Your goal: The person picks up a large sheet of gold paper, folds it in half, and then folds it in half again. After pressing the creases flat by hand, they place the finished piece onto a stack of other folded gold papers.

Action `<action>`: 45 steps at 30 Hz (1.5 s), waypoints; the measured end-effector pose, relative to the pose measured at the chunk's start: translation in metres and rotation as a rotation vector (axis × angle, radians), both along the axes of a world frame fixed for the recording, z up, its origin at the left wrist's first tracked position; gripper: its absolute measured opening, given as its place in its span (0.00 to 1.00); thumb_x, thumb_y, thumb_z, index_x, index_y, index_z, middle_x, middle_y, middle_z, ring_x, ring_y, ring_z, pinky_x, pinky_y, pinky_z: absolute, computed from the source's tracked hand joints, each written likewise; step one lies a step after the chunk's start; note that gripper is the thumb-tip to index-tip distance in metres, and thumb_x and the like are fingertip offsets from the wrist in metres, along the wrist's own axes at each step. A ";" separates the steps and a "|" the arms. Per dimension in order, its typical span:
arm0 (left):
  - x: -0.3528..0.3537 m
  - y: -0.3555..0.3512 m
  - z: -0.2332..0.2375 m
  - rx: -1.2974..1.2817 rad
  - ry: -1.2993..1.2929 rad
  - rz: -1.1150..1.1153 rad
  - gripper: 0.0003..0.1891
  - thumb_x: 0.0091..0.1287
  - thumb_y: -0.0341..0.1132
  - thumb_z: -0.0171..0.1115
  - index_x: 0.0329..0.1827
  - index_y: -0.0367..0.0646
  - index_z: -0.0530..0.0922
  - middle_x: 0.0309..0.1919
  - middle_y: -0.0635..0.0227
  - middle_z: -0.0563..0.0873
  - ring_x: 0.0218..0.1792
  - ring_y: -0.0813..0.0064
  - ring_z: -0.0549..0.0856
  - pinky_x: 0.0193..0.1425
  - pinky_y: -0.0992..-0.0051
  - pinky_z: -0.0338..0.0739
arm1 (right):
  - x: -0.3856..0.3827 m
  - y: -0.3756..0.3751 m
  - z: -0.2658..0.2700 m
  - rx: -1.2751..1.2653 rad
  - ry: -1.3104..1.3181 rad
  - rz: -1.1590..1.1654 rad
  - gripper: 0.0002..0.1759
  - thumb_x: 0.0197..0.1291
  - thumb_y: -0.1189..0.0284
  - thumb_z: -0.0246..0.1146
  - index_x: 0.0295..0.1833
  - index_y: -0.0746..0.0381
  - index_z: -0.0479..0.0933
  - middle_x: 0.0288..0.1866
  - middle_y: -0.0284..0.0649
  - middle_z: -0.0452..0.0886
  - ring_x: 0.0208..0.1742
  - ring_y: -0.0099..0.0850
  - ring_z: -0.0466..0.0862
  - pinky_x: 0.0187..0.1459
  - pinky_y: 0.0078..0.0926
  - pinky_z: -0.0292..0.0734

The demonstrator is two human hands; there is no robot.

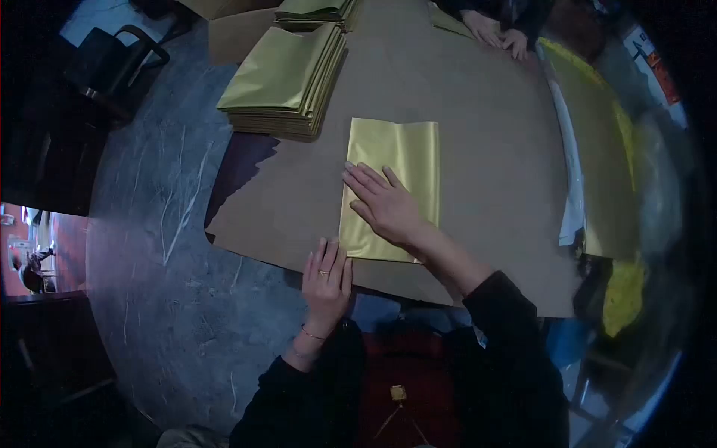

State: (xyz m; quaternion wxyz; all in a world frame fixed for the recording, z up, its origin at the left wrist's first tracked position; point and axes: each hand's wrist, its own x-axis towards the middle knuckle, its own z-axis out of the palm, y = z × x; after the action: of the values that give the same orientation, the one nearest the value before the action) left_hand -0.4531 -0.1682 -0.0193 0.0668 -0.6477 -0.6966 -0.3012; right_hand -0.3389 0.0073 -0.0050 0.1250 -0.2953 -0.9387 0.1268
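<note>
Cover: brown paper table cover [478, 149], mid-frame.
Stack: pile of shiny gold foil sheets [284, 82], upper left.
Sheet: flat rectangular gold foil sheet [403, 149], centre; probably light, slippery and easily creased, so best lifted by a corner.
Right hand [388, 205]: flat, pressing the sheet, gripping nothing.
Left hand [326, 278]: flat on the cover, empty.

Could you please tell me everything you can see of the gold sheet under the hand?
The gold sheet is a shiny, foil-like rectangle lying flat on brown paper, long side running away from the person. The right hand lies flat on its left half. The left hand lies open by its near left corner; contact is unclear. A stack of like sheets sits apart, farther left.
</note>
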 end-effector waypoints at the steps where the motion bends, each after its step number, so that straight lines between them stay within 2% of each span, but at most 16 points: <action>1: 0.001 -0.003 0.000 -0.020 0.028 -0.009 0.15 0.63 0.34 0.63 0.51 0.38 0.80 0.57 0.60 0.80 0.61 0.59 0.77 0.63 0.58 0.69 | -0.002 0.008 -0.001 -0.010 0.009 0.011 0.28 0.72 0.58 0.43 0.73 0.56 0.56 0.77 0.33 0.55 0.76 0.32 0.55 0.75 0.44 0.45; 6: -0.003 -0.007 0.010 -0.133 0.169 -0.085 0.21 0.65 0.39 0.60 0.57 0.34 0.77 0.62 0.59 0.77 0.66 0.59 0.72 0.68 0.58 0.63 | -0.020 0.044 -0.011 0.104 -0.003 -0.034 0.29 0.73 0.56 0.39 0.74 0.58 0.55 0.77 0.35 0.53 0.77 0.33 0.53 0.75 0.44 0.43; 14: -0.006 -0.007 0.006 -0.122 0.164 -0.114 0.21 0.64 0.38 0.61 0.57 0.34 0.76 0.60 0.57 0.77 0.64 0.58 0.74 0.69 0.57 0.62 | -0.037 0.085 -0.010 0.106 -0.036 -0.171 0.29 0.72 0.57 0.37 0.74 0.58 0.54 0.77 0.37 0.53 0.78 0.32 0.52 0.75 0.42 0.43; 17: -0.004 -0.008 -0.004 -0.100 0.159 -0.095 0.20 0.65 0.37 0.59 0.57 0.34 0.76 0.61 0.57 0.77 0.65 0.58 0.73 0.69 0.58 0.62 | -0.037 0.066 -0.017 0.129 -0.015 -0.212 0.30 0.72 0.58 0.38 0.74 0.60 0.53 0.77 0.39 0.53 0.77 0.33 0.52 0.75 0.43 0.43; 22: -0.001 -0.008 0.000 -0.108 0.122 -0.067 0.19 0.66 0.36 0.58 0.57 0.35 0.76 0.61 0.59 0.77 0.66 0.59 0.72 0.69 0.57 0.61 | -0.014 -0.031 -0.010 0.071 0.030 0.009 0.29 0.70 0.61 0.44 0.72 0.64 0.57 0.76 0.42 0.56 0.76 0.37 0.56 0.73 0.43 0.50; 26: 0.008 0.005 0.023 -0.088 0.162 0.044 0.15 0.63 0.33 0.60 0.52 0.38 0.79 0.54 0.59 0.80 0.63 0.59 0.74 0.69 0.55 0.61 | -0.002 -0.049 -0.001 0.007 0.092 0.104 0.30 0.68 0.65 0.48 0.72 0.65 0.56 0.75 0.44 0.58 0.75 0.38 0.58 0.72 0.42 0.52; 27: 0.011 0.011 0.034 -0.091 0.108 0.059 0.12 0.62 0.29 0.61 0.47 0.38 0.79 0.49 0.59 0.80 0.59 0.56 0.77 0.65 0.58 0.66 | -0.001 -0.048 -0.001 0.005 0.097 0.097 0.30 0.68 0.65 0.48 0.72 0.65 0.56 0.75 0.44 0.58 0.75 0.38 0.58 0.72 0.42 0.52; 28: 0.017 0.018 0.035 -0.092 0.113 0.052 0.12 0.62 0.29 0.61 0.47 0.38 0.79 0.49 0.59 0.80 0.59 0.56 0.77 0.65 0.58 0.66 | 0.001 -0.047 -0.002 -0.075 0.166 0.104 0.31 0.66 0.68 0.48 0.73 0.65 0.54 0.75 0.45 0.57 0.75 0.39 0.58 0.73 0.42 0.51; 31: 0.036 0.032 0.036 0.023 -0.272 0.068 0.10 0.63 0.22 0.56 0.47 0.36 0.75 0.44 0.55 0.76 0.50 0.52 0.77 0.52 0.63 0.73 | 0.005 -0.040 0.007 -0.304 0.252 0.077 0.38 0.61 0.76 0.53 0.75 0.63 0.47 0.73 0.48 0.60 0.72 0.40 0.63 0.73 0.42 0.51; 33: 0.044 0.040 0.028 0.054 -0.353 0.017 0.11 0.64 0.22 0.56 0.49 0.35 0.74 0.44 0.54 0.76 0.47 0.53 0.76 0.51 0.63 0.72 | 0.008 -0.037 0.005 -0.562 0.361 0.072 0.40 0.60 0.79 0.50 0.77 0.61 0.41 0.73 0.49 0.60 0.72 0.43 0.62 0.73 0.44 0.51; 34: 0.046 0.043 0.023 0.084 -0.432 -0.031 0.12 0.65 0.22 0.56 0.51 0.34 0.73 0.44 0.53 0.76 0.45 0.54 0.76 0.50 0.63 0.72 | 0.012 -0.035 0.005 -0.538 0.565 0.146 0.43 0.58 0.82 0.48 0.77 0.58 0.37 0.75 0.47 0.57 0.75 0.42 0.59 0.74 0.40 0.49; 35: 0.046 0.045 0.020 0.012 -0.476 -0.013 0.15 0.65 0.21 0.54 0.55 0.32 0.69 0.47 0.49 0.75 0.48 0.51 0.76 0.52 0.63 0.72 | 0.014 -0.034 0.004 -0.539 0.570 0.142 0.43 0.58 0.82 0.48 0.77 0.58 0.37 0.75 0.47 0.57 0.75 0.42 0.59 0.74 0.40 0.49; 37: 0.051 0.049 0.020 0.012 -0.450 -0.006 0.18 0.65 0.22 0.55 0.57 0.30 0.67 0.52 0.45 0.74 0.52 0.48 0.76 0.56 0.61 0.72 | 0.017 -0.031 0.009 -0.955 0.714 0.056 0.42 0.60 0.82 0.44 0.78 0.59 0.35 0.78 0.44 0.52 0.78 0.38 0.53 0.73 0.32 0.50; 40: 0.051 0.048 0.023 -0.182 -0.238 -0.082 0.30 0.60 0.31 0.63 0.64 0.28 0.63 0.60 0.44 0.70 0.62 0.46 0.69 0.66 0.59 0.67 | 0.016 -0.029 0.002 -1.146 0.932 0.056 0.40 0.62 0.83 0.42 0.78 0.58 0.35 0.78 0.47 0.49 0.79 0.37 0.49 0.73 0.30 0.48; 43: 0.054 0.053 0.013 -0.344 -0.015 -0.017 0.36 0.61 0.38 0.61 0.69 0.28 0.59 0.70 0.43 0.59 0.71 0.45 0.57 0.73 0.51 0.54 | 0.017 -0.027 0.003 -1.192 0.942 0.018 0.39 0.65 0.82 0.42 0.78 0.58 0.35 0.78 0.48 0.48 0.79 0.39 0.48 0.73 0.33 0.48; 45: 0.054 0.055 0.018 -0.408 -0.046 -0.028 0.40 0.61 0.44 0.59 0.71 0.28 0.56 0.72 0.41 0.54 0.73 0.43 0.53 0.73 0.48 0.48 | 0.018 -0.028 0.000 -1.178 0.957 -0.017 0.36 0.70 0.71 0.47 0.77 0.59 0.38 0.77 0.42 0.54 0.77 0.35 0.54 0.73 0.31 0.50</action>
State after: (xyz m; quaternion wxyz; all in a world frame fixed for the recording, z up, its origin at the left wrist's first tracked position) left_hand -0.3986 -0.1132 -0.0014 -0.0858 -0.6503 -0.7356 -0.1693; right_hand -0.3207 -0.0206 -0.0051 0.3414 -0.2333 -0.5568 0.7203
